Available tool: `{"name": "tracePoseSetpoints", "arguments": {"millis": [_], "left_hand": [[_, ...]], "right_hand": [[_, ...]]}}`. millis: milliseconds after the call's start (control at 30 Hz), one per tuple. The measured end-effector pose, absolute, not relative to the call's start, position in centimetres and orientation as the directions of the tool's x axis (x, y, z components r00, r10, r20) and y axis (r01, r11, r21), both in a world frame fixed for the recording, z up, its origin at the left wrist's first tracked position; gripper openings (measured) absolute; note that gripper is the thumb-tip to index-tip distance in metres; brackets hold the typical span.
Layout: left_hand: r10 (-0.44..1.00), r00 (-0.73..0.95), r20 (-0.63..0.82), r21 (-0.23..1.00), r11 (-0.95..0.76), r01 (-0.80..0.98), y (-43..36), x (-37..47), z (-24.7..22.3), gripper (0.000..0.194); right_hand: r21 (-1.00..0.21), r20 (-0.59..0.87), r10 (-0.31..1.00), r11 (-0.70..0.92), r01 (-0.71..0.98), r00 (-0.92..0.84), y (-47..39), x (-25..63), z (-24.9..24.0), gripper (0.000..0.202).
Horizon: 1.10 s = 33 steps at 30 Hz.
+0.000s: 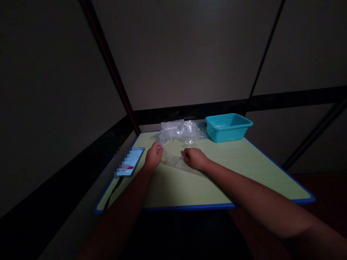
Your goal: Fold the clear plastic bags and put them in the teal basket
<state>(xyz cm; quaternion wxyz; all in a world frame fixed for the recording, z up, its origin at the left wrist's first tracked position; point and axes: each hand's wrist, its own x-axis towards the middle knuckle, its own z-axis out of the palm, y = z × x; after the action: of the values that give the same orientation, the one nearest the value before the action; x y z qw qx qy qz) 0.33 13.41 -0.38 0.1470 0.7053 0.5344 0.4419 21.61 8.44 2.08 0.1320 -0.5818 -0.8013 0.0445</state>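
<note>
Between my two hands a clear plastic bag is stretched low over the table. My left hand is closed, with the bag's left edge at its fingertips. The fingers of my right hand are curled shut on the bag's other side. Just beyond them lies a loose pile of clear plastic bags, crumpled and shiny. How exactly the fingertips pinch the film is hard to make out in the dim light.
A turquoise plastic basin stands at the table's back right, with something small and pale inside. At the left edge rests a phone with a lit screen and a dark cable. The light table has a blue rim; dark wall panels rise behind it.
</note>
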Motion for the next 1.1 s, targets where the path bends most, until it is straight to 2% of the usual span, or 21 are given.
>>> {"name": "tracePoseSetpoints", "arguments": {"millis": [100, 167, 267, 333, 400, 500, 633, 733, 800, 967, 1100], "left_hand": [[0.874, 0.038, 0.484, 0.652, -0.39, 0.651, 13.2, 0.3, -0.1, 0.021], [0.85, 0.062, 0.523, 0.59, -0.413, 0.694, 12.9, 0.3, 0.1, 0.027], [0.783, 0.134, 0.607, 0.397, -0.445, 0.803, 11.9, 0.5, 0.6, 0.034], [0.759, 0.165, 0.63, 0.26, -0.407, 0.876, 10.9, 0.7, 1.0, 0.036], [0.771, 0.185, 0.609, 0.158, -0.347, 0.924, 9.9, 0.9, 1.2, 0.037], [0.812, 0.277, 0.514, 0.062, -0.357, 0.932, 8.9, 1.2, 1.2, 0.035], [0.825, 0.425, 0.374, 0.053, -0.476, 0.878, 8.6, 1.2, 1.0, 0.04], [0.738, 0.583, 0.339, 0.077, -0.64, 0.765, 8.6, 1.2, 1.2, 0.046], [0.656, 0.669, 0.349, 0.091, -0.734, 0.673, 8.6, 1.3, 1.4, 0.043], [0.58, 0.727, 0.368, 0.169, -0.81, 0.561, 8.6, 1.5, 1.3, 0.032], [0.565, 0.738, 0.37, 0.203, -0.824, 0.529, 8.6, 1.6, 1.1, 0.032]], "right_hand": [[-0.223, 0.157, 0.945, 0.315, 0.922, -0.285, 8.3, 21.6, 2.2, 0.018], [-0.225, 0.152, 0.946, 0.316, 0.922, -0.287, 8.3, 21.5, 2.2, 0.018], [-0.229, 0.155, 0.945, 0.319, 0.92, -0.289, 8.4, 21.5, 2.1, 0.018], [-0.239, 0.167, 0.942, 0.325, 0.915, -0.291, 8.5, 21.5, 1.9, 0.018], [-0.253, 0.175, 0.939, 0.332, 0.909, -0.294, 8.6, 21.5, 1.8, 0.018], [-0.264, 0.17, 0.941, 0.33, 0.906, -0.293, 8.4, 21.4, 1.8, 0.018], [-0.255, 0.155, 0.943, 0.326, 0.91, -0.295, 8.2, 21.3, 2.1, 0.02], [-0.251, 0.153, 0.939, 0.34, 0.906, -0.309, 8.2, 21.4, 2.2, 0.021], [-0.247, 0.155, 0.935, 0.348, 0.904, -0.318, 8.3, 21.4, 2.1, 0.021], [-0.242, 0.162, 0.934, 0.351, 0.905, -0.319, 8.3, 21.5, 2.0, 0.02], [-0.224, 0.165, 0.935, 0.345, 0.912, -0.313, 8.4, 21.4, 2.0, 0.021]]}}
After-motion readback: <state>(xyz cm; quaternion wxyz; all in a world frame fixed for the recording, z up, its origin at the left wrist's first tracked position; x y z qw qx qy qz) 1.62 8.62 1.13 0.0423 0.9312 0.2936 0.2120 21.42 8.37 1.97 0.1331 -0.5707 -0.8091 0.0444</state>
